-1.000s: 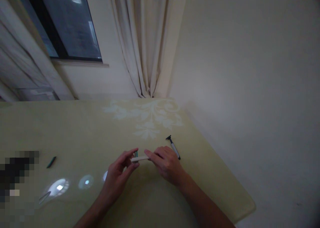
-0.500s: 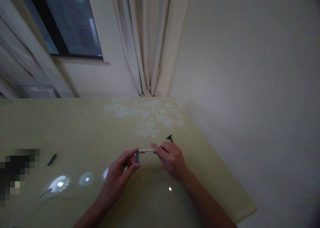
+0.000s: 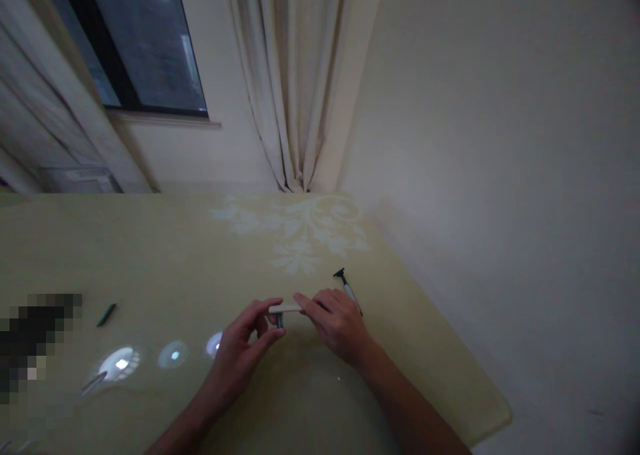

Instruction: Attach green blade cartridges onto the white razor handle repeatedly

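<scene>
In front of me my left hand (image 3: pixel 245 345) pinches a small teal-and-pale piece (image 3: pixel 280 320) between thumb and fingers; its exact kind I cannot make out. My right hand (image 3: pixel 337 322) is closed on a slim, flat, pale stick (image 3: pixel 286 308). The stick points left and its far end lies over the top of the small piece, by my left fingertips. Just behind my right hand lies a razor (image 3: pixel 346 286) with a black T-shaped head and a light handle, partly hidden by that hand.
A small dark green piece (image 3: pixel 107 315) lies on the glossy yellowish table (image 3: pixel 165 255) at the left. Near it is a thin clear or silvery item (image 3: pixel 94 383). A pixelated dark patch covers the left edge. Curtains (image 3: pixel 295 82) and a wall border the table.
The pale stick has slid left and slightly down, so its end now crosses over the small piece. My right hand moved left with it, showing more of the razor's handle.
</scene>
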`<state>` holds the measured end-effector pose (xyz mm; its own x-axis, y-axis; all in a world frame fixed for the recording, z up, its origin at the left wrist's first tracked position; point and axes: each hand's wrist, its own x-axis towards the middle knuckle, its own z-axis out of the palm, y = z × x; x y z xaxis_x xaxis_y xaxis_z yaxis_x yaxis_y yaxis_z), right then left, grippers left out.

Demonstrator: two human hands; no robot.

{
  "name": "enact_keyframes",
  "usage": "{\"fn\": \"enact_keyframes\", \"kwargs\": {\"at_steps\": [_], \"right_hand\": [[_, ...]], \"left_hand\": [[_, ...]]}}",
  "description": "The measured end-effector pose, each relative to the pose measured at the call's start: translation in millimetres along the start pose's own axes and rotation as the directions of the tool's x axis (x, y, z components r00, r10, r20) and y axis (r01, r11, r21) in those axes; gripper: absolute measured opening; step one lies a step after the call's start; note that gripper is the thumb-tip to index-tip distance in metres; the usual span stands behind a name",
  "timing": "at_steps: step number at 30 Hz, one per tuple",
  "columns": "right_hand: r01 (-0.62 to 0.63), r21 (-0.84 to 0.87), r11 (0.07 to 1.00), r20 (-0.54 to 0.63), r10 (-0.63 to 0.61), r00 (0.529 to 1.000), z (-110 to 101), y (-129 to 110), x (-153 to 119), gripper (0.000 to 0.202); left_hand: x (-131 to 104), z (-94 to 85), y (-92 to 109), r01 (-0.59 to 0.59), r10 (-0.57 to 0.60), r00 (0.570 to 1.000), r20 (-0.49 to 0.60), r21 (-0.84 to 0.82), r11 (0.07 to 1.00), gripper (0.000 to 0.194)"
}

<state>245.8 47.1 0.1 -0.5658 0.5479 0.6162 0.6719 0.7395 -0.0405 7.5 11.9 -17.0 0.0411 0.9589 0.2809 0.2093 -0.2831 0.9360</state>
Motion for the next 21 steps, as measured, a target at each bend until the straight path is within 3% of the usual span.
{"fn": "enact_keyframes", "kwargs": {"at_steps": [7,13,18,21], "right_hand": [[-0.058,-0.003,0.998,-0.064,0.058,0.996,-2.2,3.7,0.0,0.029],[0.061,-0.019,0.998,-0.024,-0.062,0.998,-2.4,-1.9,0.6,0.030],[-0.027,-0.052,0.998,-0.078,0.023,0.997,-4.6,4.0,0.5,0.029],[0.015,-0.039,0.999,-0.063,-0.018,0.998,-1.9,1.0,0.6,0.029]], "left_hand": [[-1.2,0.0,-2.3,-0.016,0.016,1.000,0.004,-0.010,1.000,0.037],[-3.2,-0.2,-2.7,0.002,-0.002,1.000,0.004,0.041,0.999,0.039],[-3.6,0.1,-4.4,-0.030,0.030,0.999,0.010,0.006,1.000,0.038],[-3.3,0.3,-5.1,-0.022,0.022,1.000,0.006,0.026,0.999,0.039]]}}
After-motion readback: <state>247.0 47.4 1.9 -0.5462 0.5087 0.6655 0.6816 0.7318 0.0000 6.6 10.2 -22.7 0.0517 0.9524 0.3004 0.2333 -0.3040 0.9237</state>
